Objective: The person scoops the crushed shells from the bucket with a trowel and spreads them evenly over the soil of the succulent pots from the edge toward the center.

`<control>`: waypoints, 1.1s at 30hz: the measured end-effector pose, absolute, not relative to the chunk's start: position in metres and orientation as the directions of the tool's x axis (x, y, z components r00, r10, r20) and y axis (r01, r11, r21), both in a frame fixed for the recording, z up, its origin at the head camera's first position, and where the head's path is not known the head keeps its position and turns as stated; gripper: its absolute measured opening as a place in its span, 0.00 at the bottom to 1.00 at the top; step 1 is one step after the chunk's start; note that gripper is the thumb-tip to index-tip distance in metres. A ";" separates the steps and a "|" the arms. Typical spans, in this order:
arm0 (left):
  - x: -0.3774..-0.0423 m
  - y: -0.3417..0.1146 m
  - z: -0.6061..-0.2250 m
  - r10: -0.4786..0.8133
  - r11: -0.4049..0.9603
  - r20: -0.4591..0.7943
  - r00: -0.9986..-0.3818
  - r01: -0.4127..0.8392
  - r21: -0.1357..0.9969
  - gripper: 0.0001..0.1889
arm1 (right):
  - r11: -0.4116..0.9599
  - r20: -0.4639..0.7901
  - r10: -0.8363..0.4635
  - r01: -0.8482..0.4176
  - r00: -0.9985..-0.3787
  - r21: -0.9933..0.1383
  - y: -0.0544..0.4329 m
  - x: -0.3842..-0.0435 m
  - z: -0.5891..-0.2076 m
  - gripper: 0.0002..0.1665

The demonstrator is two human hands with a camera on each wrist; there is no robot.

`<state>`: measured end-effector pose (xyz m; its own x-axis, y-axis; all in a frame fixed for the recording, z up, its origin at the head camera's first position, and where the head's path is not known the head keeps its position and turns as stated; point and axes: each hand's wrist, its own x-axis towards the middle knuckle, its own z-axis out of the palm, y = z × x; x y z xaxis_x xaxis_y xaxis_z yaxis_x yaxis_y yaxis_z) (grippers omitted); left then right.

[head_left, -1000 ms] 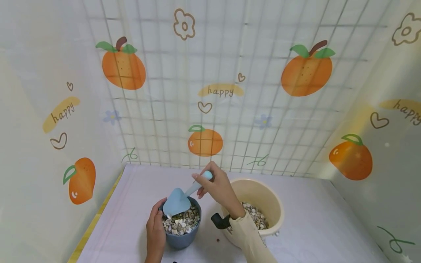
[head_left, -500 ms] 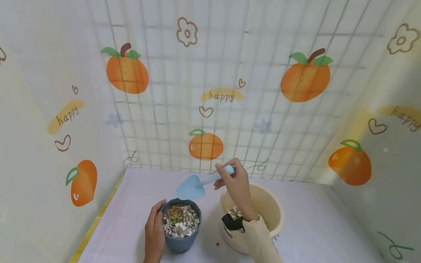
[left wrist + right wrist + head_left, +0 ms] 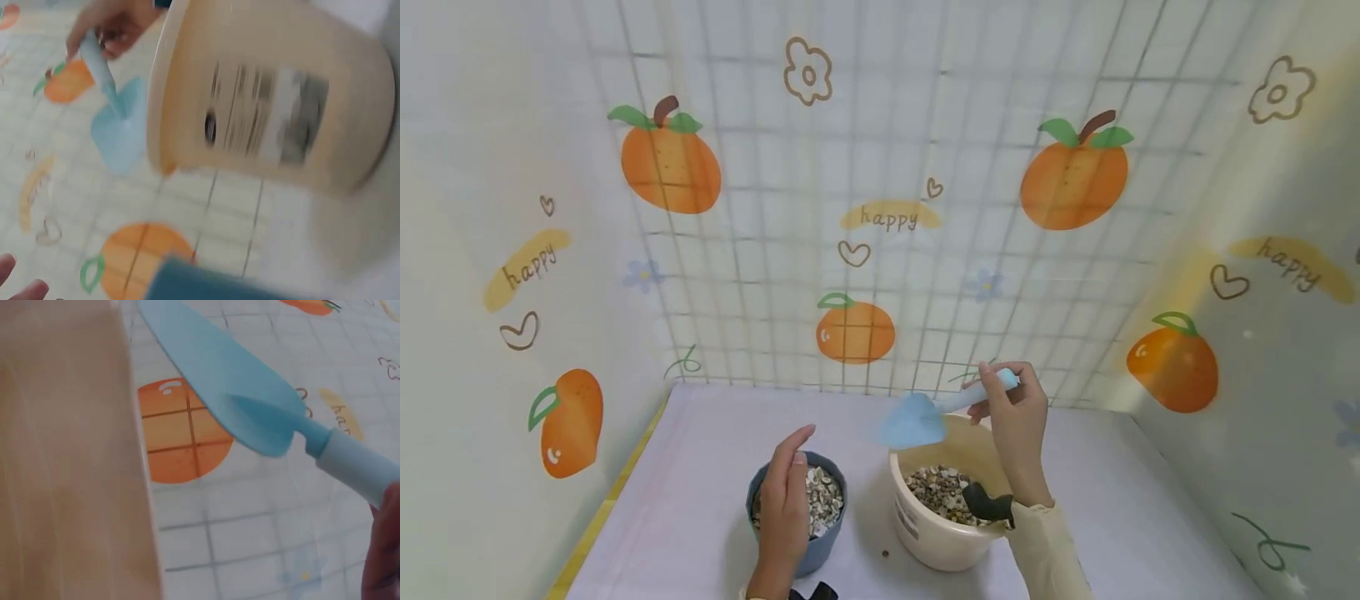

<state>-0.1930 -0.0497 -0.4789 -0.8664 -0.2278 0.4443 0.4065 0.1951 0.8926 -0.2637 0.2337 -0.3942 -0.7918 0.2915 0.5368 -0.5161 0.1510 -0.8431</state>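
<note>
My right hand (image 3: 1018, 425) grips the handle of a light blue trowel (image 3: 916, 421). The blade, also seen in the right wrist view as the trowel (image 3: 250, 394), hovers over the far left rim of a cream bucket (image 3: 951, 546). Gravel (image 3: 936, 492) lies inside that bucket. To the left stands a blue-grey flowerpot (image 3: 823, 550), filled with pale pebbles (image 3: 825, 500). In front of the pot, my left hand (image 3: 785, 496) has its fingers extended and holds nothing; it covers the pot's left part, so the succulent is hidden. Whether it touches the rim I cannot tell.
Both containers stand on a white-covered table (image 3: 715, 442). A small brown bit (image 3: 885, 553) lies between them. Behind rises a grid wall under a sheet with printed oranges (image 3: 856, 333). Dark wrist straps, one of them a black band (image 3: 988, 504), show on the arms.
The trowel has moved right with my right hand, from above the flowerpot to the bucket's rim. My left hand has come off the pot's left side and shifted right in front of it.
</note>
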 end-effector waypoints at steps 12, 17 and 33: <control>-0.188 0.000 -0.477 -0.002 0.080 0.416 -0.909 0.415 0.906 0.19 | 0.063 0.455 0.334 -0.463 -0.825 -0.884 0.252 -0.269 -0.419 0.19; -0.191 0.016 -0.486 0.077 0.018 0.403 -0.912 0.405 0.914 0.19 | 0.248 0.433 0.234 -0.377 -0.871 -0.892 0.251 -0.270 -0.424 0.20; -0.202 0.047 -0.521 0.188 0.019 0.177 -0.966 0.184 0.983 0.27 | 0.583 0.136 -0.189 -0.222 -0.973 -0.782 0.245 -0.269 -0.430 0.17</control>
<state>-0.2018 0.0467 -0.5212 -0.9662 0.1876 0.1767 0.1835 0.0195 0.9828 -0.2694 0.2454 -0.4298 -0.9726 -0.1887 0.1357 -0.2221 0.5825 -0.7819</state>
